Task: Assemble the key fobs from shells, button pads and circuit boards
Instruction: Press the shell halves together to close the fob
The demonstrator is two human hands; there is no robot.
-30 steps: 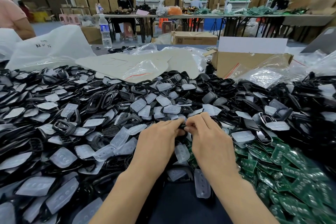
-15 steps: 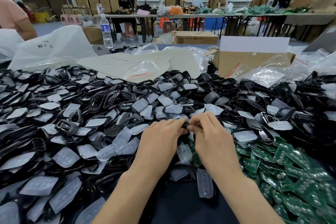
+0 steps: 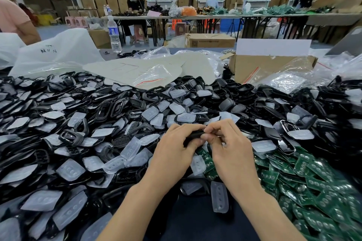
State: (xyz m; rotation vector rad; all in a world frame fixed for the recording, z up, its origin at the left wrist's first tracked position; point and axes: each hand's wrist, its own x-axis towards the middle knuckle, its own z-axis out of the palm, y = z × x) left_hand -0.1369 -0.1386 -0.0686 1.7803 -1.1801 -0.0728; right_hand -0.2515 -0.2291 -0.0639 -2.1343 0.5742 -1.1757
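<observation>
Shell (image 3: 193,136) pinched between left hand (image 3: 176,152) and right hand (image 3: 229,148).

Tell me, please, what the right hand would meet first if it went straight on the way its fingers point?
Its fingers point leftward, so the right hand would press into the black plastic key fob shell it pinches, then the left hand; depth is unclear.

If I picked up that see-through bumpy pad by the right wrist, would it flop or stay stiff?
The translucent rubbery-looking button pad probably flops a little: it looks thin and soft. It is likely very light, being a small thin sheet. It lies flat, so it should not roll.
</observation>
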